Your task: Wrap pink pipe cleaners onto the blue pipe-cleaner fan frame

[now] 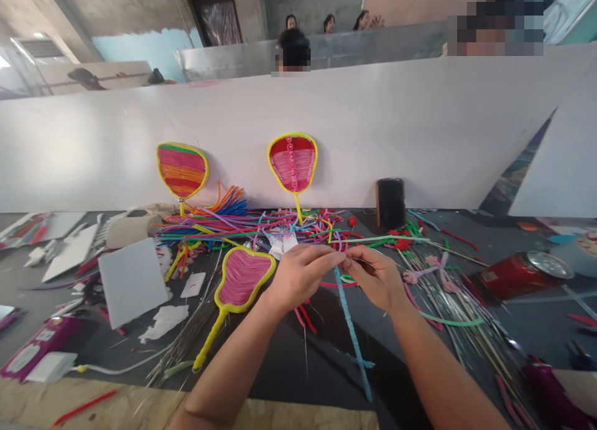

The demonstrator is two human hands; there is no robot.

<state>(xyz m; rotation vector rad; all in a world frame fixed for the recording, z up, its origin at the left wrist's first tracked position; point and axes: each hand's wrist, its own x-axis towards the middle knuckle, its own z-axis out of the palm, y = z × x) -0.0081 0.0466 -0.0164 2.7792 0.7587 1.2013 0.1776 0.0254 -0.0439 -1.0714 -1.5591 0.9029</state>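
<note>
My left hand [302, 273] and my right hand [377, 282] meet over the middle of the dark table, fingertips pinched together. Between them they grip the upper end of a light blue twisted pipe cleaner [349, 321], which slants down toward the front edge and has a short cross twist near its bottom. A bit of purple shows just above the fingertips. Left of my left hand lies a pink hand fan of pipe cleaners [245, 280] with a yellow rim and handle. Behind my hands spreads a pile of coloured pipe cleaners [224, 228].
Two more fans, a striped one [183, 172] and a pink-and-red one [293, 163], lean on the white partition [354, 131]. A black phone [390, 203] stands there too. To the right are bare wires [461, 318] and a red can [520, 277]. A white card [133, 284] lies left. People sit beyond.
</note>
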